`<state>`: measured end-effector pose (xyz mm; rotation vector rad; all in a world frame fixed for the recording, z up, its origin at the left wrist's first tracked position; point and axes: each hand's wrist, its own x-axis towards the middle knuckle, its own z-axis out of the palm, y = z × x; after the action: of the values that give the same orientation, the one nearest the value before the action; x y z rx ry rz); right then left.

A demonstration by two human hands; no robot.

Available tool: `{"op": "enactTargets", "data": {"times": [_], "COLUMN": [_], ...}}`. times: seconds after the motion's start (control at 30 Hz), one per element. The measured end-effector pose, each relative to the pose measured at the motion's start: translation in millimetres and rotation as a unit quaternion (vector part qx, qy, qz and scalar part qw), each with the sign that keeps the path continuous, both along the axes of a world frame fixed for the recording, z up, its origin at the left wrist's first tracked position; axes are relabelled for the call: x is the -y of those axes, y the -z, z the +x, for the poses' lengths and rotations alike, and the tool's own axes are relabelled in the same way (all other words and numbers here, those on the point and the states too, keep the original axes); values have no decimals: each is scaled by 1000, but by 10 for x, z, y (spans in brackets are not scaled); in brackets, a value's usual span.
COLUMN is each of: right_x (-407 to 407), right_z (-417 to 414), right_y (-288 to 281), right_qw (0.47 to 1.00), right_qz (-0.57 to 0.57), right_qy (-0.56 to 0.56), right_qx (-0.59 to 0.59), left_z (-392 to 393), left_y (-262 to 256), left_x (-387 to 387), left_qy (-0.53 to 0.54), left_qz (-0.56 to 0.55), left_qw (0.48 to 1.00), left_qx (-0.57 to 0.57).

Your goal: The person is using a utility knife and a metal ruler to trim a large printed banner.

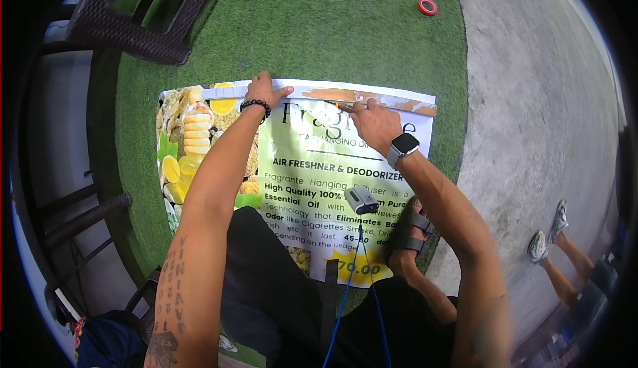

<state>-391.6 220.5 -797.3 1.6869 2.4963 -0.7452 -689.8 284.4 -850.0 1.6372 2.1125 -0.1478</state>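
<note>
A printed poster sheet (344, 151) lies on green artificial turf, with a bottle picture on its left and text on its right. Along its top edge rests a long flat strip (418, 105), its whitish surface worn to brown in places. My left hand (260, 91) presses on this strip left of its middle, thumb spread to the right. In my right hand (376, 124) is an orange and black utility knife (343, 106), its front end against the strip's near edge. The blade tip is too small to make out. Below, a small grey device (361, 200) dangles on a blue cord over the sheet.
My sandalled foot (412, 228) is at the poster's right edge. A red tape roll (420, 9) lies on the turf (319, 24) at the upper right. Dark woven furniture (124, 34) stands upper left. Another person's shoes (538, 247) are on the concrete floor (513, 118).
</note>
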Motion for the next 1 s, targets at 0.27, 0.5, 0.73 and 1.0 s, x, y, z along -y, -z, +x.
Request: {"op": "enactTargets", "data": {"times": [0.27, 0.5, 0.73, 1.0], "right_x": [38, 49, 56, 11], "right_z": [367, 644, 842, 1222], "right_y": [-141, -132, -178, -276], "right_qw": [999, 998, 997, 996], "right_qz": [-31, -13, 20, -15], "right_qy": [14, 4, 31, 22], "right_qx": [35, 54, 69, 88], "left_z": [-20, -10, -51, -49], "left_y": [-10, -5, 17, 32], "left_x": [-24, -33, -33, -27], "left_qy": [-16, -13, -11, -5], "left_qz": [-42, -46, -39, -28], "left_qw": [999, 999, 999, 999], "left_qx": [15, 8, 14, 17]}}
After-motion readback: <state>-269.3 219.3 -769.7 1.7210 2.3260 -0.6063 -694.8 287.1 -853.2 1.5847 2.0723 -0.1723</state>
